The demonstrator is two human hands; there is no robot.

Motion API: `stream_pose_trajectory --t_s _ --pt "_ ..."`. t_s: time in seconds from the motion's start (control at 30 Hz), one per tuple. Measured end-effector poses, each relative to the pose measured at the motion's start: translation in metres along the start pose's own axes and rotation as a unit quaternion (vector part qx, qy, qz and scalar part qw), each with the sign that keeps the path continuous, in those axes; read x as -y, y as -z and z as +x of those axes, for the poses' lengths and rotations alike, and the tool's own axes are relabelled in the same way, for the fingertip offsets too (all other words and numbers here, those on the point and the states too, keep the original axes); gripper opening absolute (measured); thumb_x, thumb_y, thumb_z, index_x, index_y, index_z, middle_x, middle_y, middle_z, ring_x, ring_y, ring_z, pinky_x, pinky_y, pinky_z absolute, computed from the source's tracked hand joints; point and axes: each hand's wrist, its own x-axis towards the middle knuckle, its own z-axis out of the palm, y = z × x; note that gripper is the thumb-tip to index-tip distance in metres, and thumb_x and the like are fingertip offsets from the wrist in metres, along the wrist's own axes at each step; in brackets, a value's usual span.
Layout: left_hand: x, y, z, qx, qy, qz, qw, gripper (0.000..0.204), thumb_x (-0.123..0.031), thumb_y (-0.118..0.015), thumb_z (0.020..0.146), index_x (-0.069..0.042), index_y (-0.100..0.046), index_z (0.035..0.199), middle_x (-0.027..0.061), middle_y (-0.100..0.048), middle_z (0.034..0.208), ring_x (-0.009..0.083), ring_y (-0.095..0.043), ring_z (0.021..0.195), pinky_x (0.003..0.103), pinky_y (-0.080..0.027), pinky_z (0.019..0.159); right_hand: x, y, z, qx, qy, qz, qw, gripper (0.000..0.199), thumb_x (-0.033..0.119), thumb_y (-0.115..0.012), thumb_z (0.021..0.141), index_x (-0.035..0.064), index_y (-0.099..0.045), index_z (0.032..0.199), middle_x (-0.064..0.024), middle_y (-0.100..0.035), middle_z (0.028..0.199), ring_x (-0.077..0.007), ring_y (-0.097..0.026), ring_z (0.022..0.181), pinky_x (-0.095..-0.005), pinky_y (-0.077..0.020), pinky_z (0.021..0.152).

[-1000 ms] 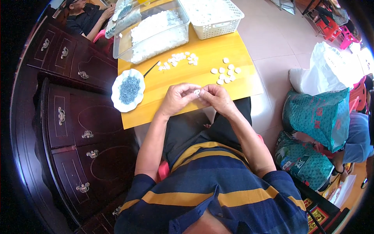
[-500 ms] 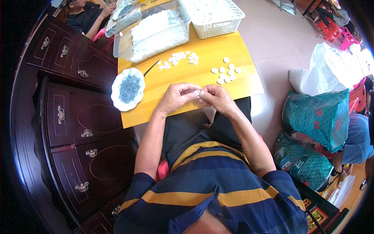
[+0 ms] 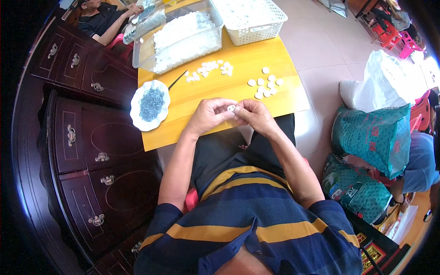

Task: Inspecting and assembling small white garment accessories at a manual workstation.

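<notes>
bench (image 3: pixel 256 91) yellow | scalloped dish (image 3: pixel 135 94) white, grey-blue fill | basket (image 3: pixel 270 28) white | shirt (image 3: pixel 256 220) navy, yellow stripes | sacks (image 3: pixel 371 137) green

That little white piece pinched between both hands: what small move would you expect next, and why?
Probably the right hand sets the small white piece down with the separate cluster of white pieces on the yellow table. Both it and the left hand pinch the piece at the table's near edge, and that cluster lies just beyond the right hand. This is only a guess.
</notes>
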Motion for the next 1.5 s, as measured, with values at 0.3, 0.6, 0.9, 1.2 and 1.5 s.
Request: stream_pose_trajectory --t_s 0.3,0.6,0.9,1.2,1.5 --pt "0.013 -0.003 -0.001 -0.045 -0.033 0.044 0.997 0.025 -0.004 -0.068 0.095 0.001 -0.069 0.12 0.0036 -0.073 0.103 0.007 -0.066 0.088 0.023 -0.054 0.079 0.001 0.0 0.0 -0.005 0.01 0.046 0.999 0.022 0.021 -0.063 0.101 0.0004 -0.066 0.097 -0.0026 -0.066 0.082 -0.01 -0.062 0.074 -0.0265 -0.0528 0.069" --pt "0.026 -0.002 0.001 -0.082 -0.025 -0.043 0.995 0.021 -0.006 -0.068 0.095 0.0 -0.069 0.116 -0.0014 -0.07 0.095 0.0039 -0.062 0.083 0.022 -0.052 0.076 -0.002 0.0 0.001 0.0 0.003 0.025 1.0 0.018 0.021 -0.062 0.103 0.0035 -0.065 0.1 0.0 -0.065 0.089 -0.008 -0.061 0.077 -0.0247 -0.0544 0.073" --pt "0.022 0.007 0.011 -0.253 -0.215 0.44 0.834 0.016 -0.004 -0.07 0.087 -0.005 -0.072 0.103 0.013 -0.072 0.093 0.024 -0.069 0.078 0.032 -0.055 0.07 -0.005 -0.002 0.002 -0.014 0.025 0.074 0.997 0.019 0.024 -0.062 0.103 0.0052 -0.063 0.099 0.0013 -0.064 0.088 -0.0068 -0.058 0.074 -0.0239 -0.0519 0.069" --pt "0.033 0.012 0.005 -0.295 -0.075 0.089 0.948 0.015 -0.005 -0.066 0.097 0.0 -0.071 0.11 0.0015 -0.07 0.094 0.0071 -0.062 0.077 0.021 -0.05 0.072 0.002 -0.003 0.001 -0.022 0.007 0.054 0.998 0.02 0.025 -0.063 0.102 0.0055 -0.063 0.099 0.0019 -0.062 0.083 -0.0063 -0.058 0.072 -0.0241 -0.0518 0.067" --pt "0.008 0.016 0.0 -0.262 -0.081 -0.125 0.953 0.018 -0.008 -0.065 0.098 0.0 -0.069 0.113 0.0056 -0.072 0.095 0.0105 -0.065 0.08 0.025 -0.054 0.073 0.005 -0.001 0.011 -0.085 0.092 -0.161 0.979 0.02 0.021 -0.064 0.099 0.0022 -0.066 0.095 -0.0022 -0.065 0.074 -0.0098 -0.06 0.065 -0.0269 -0.0508 0.063"
